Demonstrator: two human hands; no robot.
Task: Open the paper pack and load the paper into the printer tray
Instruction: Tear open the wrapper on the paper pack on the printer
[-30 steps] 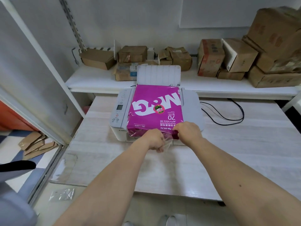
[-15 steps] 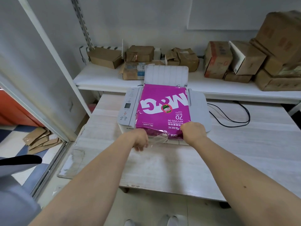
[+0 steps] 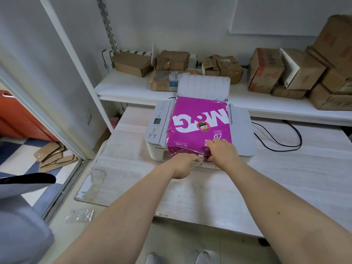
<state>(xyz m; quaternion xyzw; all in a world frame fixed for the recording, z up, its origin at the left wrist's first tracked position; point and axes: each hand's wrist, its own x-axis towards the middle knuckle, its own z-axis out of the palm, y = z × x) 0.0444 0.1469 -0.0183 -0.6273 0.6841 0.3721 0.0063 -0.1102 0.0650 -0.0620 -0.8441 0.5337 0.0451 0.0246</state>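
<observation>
Lying on the printer [image 3: 152, 130], magenta paper pack [image 3: 200, 122]; both hands pinch its torn near wrapper.

paper pack [image 3: 200, 121]: magenta, white lettering | printer [image 3: 158, 128]: white | table [image 3: 285, 178]: pale woodgrain

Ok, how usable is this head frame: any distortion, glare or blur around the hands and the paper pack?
Head view: wide-angle bending curves the wall rail and stretches the forearms at the bottom edge; lighting is soft and even, with only faint sheen on the magenta paper pack; the left hand and right hand are slightly soft at the pack's near end, so their grip on the wrapper is unclear.
</observation>
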